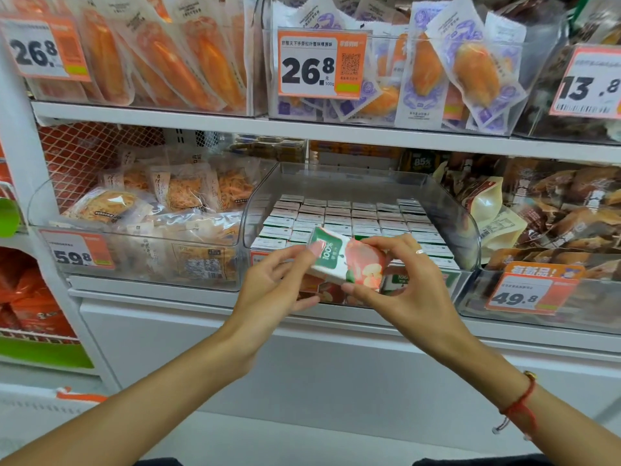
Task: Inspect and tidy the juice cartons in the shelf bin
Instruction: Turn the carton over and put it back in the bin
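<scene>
A small juice carton (347,258), white and green with a red apple picture, is held tilted in front of the clear shelf bin (467,230). My left hand (272,287) pinches its left end between thumb and fingers. My right hand (400,284), with a ring on one finger, grips its right end from above and below. Inside the bin, several rows of the same cartons (353,216) stand upright with their white tops showing. The front row is partly hidden behind the held carton and my hands.
A bin of bagged shredded snacks (151,230) stands to the left, a bin of brown packaged snacks (554,230) to the right. The shelf above (302,126) carries more bins with price tags. A white cabinet front (336,364) lies below the shelf edge.
</scene>
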